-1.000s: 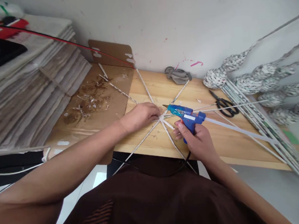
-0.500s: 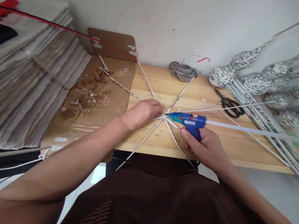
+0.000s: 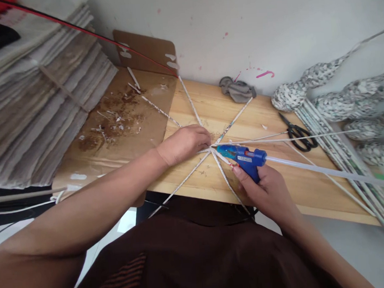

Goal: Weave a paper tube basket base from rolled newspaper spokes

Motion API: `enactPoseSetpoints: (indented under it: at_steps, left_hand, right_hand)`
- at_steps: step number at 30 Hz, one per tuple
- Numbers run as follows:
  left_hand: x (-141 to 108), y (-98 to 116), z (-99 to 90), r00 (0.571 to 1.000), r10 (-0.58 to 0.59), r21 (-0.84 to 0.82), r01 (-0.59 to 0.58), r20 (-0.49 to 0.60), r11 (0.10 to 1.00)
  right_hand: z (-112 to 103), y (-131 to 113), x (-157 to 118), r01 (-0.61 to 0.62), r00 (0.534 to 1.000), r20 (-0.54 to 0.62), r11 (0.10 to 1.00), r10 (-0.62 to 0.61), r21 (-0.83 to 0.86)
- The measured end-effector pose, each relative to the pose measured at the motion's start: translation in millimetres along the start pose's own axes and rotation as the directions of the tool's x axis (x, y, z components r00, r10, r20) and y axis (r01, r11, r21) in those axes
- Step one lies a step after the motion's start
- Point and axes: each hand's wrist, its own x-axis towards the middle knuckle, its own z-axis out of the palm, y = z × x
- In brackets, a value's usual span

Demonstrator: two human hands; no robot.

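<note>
Several thin rolled-paper sticks (image 3: 186, 175) lie crossed like a star on the wooden table. My left hand (image 3: 191, 140) rests at the crossing with its fingers curled down onto the sticks; the fingertips are hidden. In my right hand (image 3: 264, 187) is a blue hot glue gun (image 3: 245, 157), its nozzle pointing left at the centre of the star, close to my left fingertips. A long translucent glue stick (image 3: 312, 166) sticks out of the gun's back toward the right.
Black scissors (image 3: 299, 134) and a bundle of paper sticks (image 3: 347, 159) lie at the right, beside woven paper pieces (image 3: 289, 97). A grey cloth (image 3: 237, 89) sits by the wall. Stained cardboard (image 3: 157, 124) and a tall newspaper stack (image 3: 50, 92) occupy the left.
The view has shifted slightly. Both hands and the glue gun stay at the star's centre, almost unmoved; the nozzle still points at the crossing.
</note>
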Motion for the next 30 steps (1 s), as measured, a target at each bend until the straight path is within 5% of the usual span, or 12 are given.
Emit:
enactPoseSetpoints:
  at_steps: [21, 30]
  left_hand:
    - [-0.4, 1.0, 2.1, 0.999, 0.015, 0.021, -0.014, -0.033, 1.000]
    - [3.1, 2.1, 6.0, 0.991, -0.111, 0.016, 0.113, -0.074, 0.993]
  right_hand:
    - [2.2, -1.0, 0.9, 0.048, 0.999, -0.005, 0.999, -0.048, -0.012]
    - [3.4, -2.9, 1.1, 0.054, 0.999, 0.000, 0.998, -0.054, -0.023]
